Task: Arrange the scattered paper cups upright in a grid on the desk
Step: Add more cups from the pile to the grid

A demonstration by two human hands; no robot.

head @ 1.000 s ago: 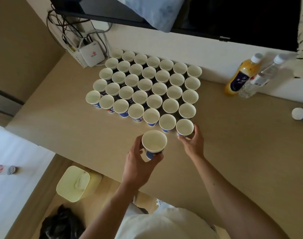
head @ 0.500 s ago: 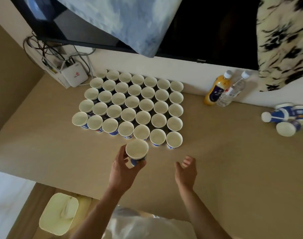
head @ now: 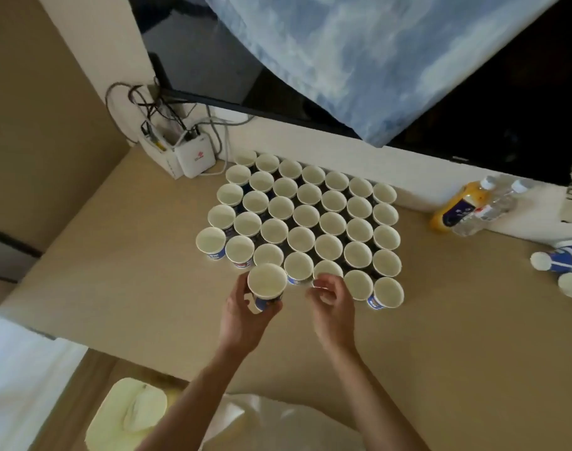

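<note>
Since half a second ago the right hand (head: 331,299) has come in from the bare desk (head: 115,255) to just right of the held cup (head: 266,284). Its fingers are curled. Whether they pinch the front-row cup (head: 327,267) behind them or hold nothing, I cannot tell.

The held cup is upright, low of centre in the frame, at the near edge of the grid (head: 305,216). The left hand (head: 245,315) wraps its lower wall with thumb and fingers. Thin paper like this is likely very light and easily dented, so a gentle hold on the wall below the stiffer rolled rim suits it best.

Every cup whose inside shows is white and empty. Stray cups (head: 559,258) lie on their sides at the right edge. At upper right, an orange bottle (head: 453,213) holds orange drink and a clear bottle (head: 492,205) looks filled. A lidded bin (head: 128,415) at lower left hides its contents.
</note>
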